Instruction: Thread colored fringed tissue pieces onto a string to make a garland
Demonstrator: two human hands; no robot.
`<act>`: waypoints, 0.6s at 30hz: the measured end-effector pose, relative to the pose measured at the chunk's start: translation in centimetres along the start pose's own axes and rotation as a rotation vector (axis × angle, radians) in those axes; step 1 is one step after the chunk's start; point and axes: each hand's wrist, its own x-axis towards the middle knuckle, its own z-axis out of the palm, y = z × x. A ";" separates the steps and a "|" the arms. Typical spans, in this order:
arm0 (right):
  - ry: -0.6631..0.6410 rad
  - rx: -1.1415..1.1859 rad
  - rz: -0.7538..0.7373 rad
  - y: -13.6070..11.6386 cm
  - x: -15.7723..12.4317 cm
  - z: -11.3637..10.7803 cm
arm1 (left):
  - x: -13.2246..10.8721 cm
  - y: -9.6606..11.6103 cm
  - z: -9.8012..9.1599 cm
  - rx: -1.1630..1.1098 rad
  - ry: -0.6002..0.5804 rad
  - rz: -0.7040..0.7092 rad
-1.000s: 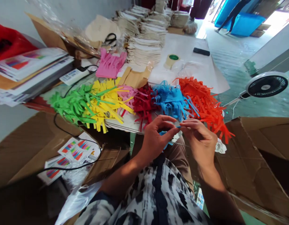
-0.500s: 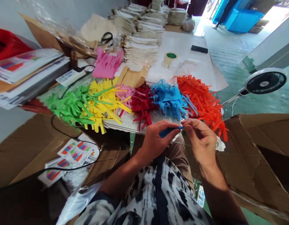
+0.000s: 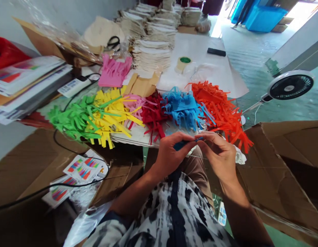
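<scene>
A small piece of blue fringe material (image 3: 180,145) is pinched in my left hand (image 3: 171,151), mostly hidden by the fingers. My right hand (image 3: 220,151) meets it at the piece's tip, thumb and forefinger closed on that end. Just beyond my hands, along the table's near edge, lies a row of fringed bunches: green (image 3: 74,118), yellow (image 3: 110,116), light pink (image 3: 134,104), dark red (image 3: 155,115), blue (image 3: 183,106) and orange-red (image 3: 218,109). The blue bunch is nearest to my fingers.
Behind the bunches are a pink fringed stack (image 3: 114,70), scissors (image 3: 113,43), a tape roll (image 3: 184,64), a black phone-like object (image 3: 216,51) and stacked off-white cloth (image 3: 151,51). A fan (image 3: 289,87) stands right. Open cardboard boxes (image 3: 267,171) flank my legs.
My right hand's thumb and forefinger have closed in on the blue piece's end, nearer the left fingertips. The view has shifted slightly; the bunches lie as before.
</scene>
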 end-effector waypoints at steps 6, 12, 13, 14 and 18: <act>0.084 0.144 0.072 0.7 0.0 -0.4 | 0.0 0.4 0.0 -0.079 -0.097 -0.126; -0.078 0.158 0.133 1.1 -0.2 -0.8 | 0.0 -0.1 0.3 -0.099 -0.045 -0.107; -0.089 0.146 0.128 1.1 -0.3 -0.8 | 0.0 -0.1 0.3 -0.112 -0.042 -0.107; -0.076 0.133 0.119 1.1 -0.4 -0.8 | 0.0 -0.2 0.3 -0.120 -0.042 -0.110; 0.079 0.052 0.074 0.9 -0.6 -0.8 | 0.1 -0.4 0.2 -0.058 -0.148 -0.138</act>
